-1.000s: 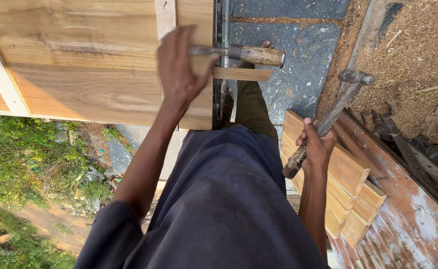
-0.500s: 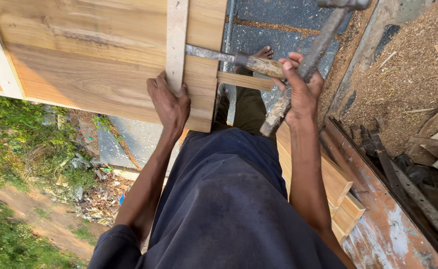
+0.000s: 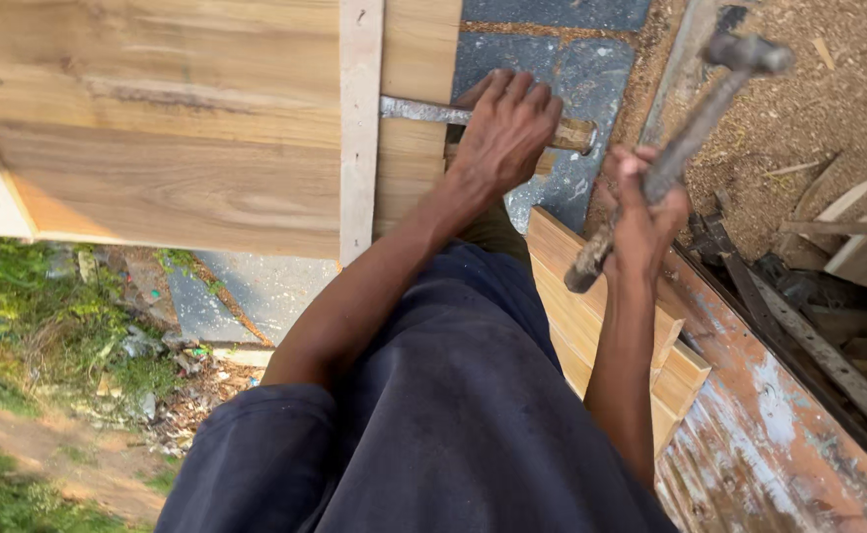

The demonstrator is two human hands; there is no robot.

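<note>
Left hand (image 3: 507, 128) wrapped over chisel (image 3: 423, 111), blade flat across wooden panel (image 3: 157, 128) beside pale batten (image 3: 360, 128); right hand (image 3: 645, 212) clenched low on raised hammer (image 3: 675, 153); looks head-heavy, rigid, handle worn smooth; best gripped near handle end.

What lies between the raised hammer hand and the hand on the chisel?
In the head view, only bare dark stone floor shows between the right hand gripping the hammer and the left hand on the chisel.

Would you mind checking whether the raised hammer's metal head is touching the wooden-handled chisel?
Apart: the head view shows the hammer head raised well clear of the chisel.
</note>
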